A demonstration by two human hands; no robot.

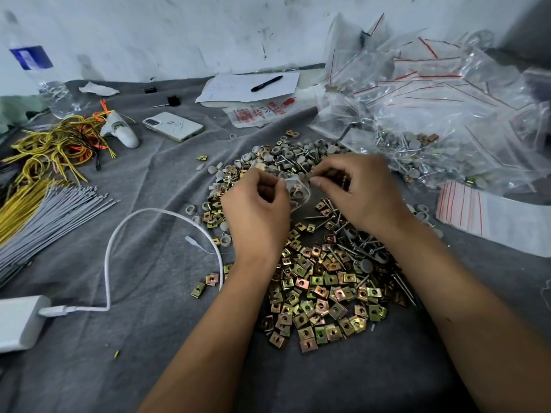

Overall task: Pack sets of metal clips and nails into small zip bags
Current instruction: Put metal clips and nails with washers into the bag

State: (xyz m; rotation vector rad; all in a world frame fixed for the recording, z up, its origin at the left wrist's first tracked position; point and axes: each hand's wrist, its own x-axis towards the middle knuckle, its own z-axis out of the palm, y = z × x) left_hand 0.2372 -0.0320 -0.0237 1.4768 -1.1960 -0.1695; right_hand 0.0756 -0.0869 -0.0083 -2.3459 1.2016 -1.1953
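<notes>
A small clear zip bag (298,192) with a grey cap inside hangs between my two hands above the heap. My left hand (256,210) pinches its left top edge. My right hand (363,192) pinches the right top edge and has nails tucked under its fingers. Below them, square brass-coloured metal clips (322,296) lie in a wide pile on the grey cloth. Loose nails (354,248) lie on the pile's right side, and grey round caps (286,153) are heaped just beyond my hands.
Filled zip bags (441,93) are piled at the back right, with a stack of flat unused bags (489,216) at the right. A phone (174,126), notepad with pen (253,86), bottle (38,70), cable ties (44,189) and a white charger with cable (21,320) lie to the left.
</notes>
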